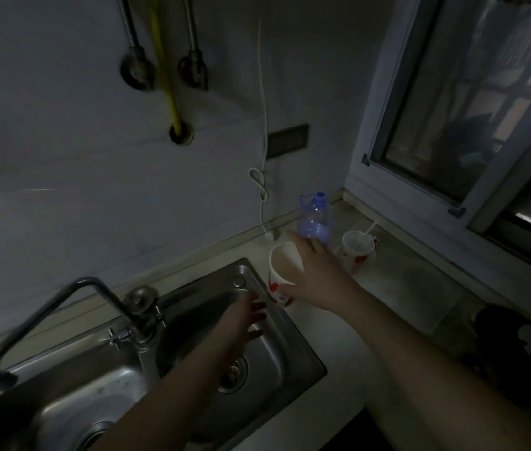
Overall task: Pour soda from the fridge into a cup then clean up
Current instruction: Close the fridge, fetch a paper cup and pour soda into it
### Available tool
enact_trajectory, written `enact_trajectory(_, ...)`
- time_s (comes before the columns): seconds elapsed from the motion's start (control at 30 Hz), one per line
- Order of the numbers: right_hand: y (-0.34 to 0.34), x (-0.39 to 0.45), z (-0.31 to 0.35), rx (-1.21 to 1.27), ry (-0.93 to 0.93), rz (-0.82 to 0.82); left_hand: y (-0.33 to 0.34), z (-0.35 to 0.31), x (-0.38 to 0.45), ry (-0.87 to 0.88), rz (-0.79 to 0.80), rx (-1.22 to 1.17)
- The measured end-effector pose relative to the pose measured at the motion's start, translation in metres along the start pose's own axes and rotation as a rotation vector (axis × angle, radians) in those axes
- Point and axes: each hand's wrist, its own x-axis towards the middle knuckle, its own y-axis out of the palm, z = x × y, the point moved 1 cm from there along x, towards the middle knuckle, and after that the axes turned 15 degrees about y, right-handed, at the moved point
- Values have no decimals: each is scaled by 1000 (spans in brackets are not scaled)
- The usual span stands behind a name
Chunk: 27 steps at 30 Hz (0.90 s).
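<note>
In the dim head view, a white paper cup (280,271) with red print stands on the counter at the sink's right corner. Behind it stands a clear blue-tinted plastic bottle (314,219) with a blue cap. My right hand (318,271) reaches across the cup's right side, its fingers stretched out to the base of the bottle and its thumb low beside the cup. Whether it grips either one is unclear. My left hand (248,320) hovers over the right sink basin with its fingers spread, holding nothing.
A second printed paper cup (357,249) with a straw stands right of the bottle. The steel double sink (303,356) and its faucet (72,304) fill the lower left. A dark object (511,349) sits on the counter at right, and a window (472,102) lies beyond.
</note>
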Motion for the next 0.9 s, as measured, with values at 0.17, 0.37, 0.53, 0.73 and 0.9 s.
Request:
enact_trajectory(0.17,1,-18,43,-8,-107,41,-31,-13,-16,20,4,-179)
enact_trajectory(0.37,18,-33,98,83,-180,43,-77,-16,-45,0,-69,-279)
enact_trajectory(0.53,42,-56,150,89,-221,68,-125,-18,-83,61,-125,-307)
enact_trajectory(0.73,65,-113,214,42,-264,56,-185,-9,-141,80,-161,-275)
enact_trajectory(0.9,89,-171,264,139,-286,98,-244,-1,-205,96,-179,-238)
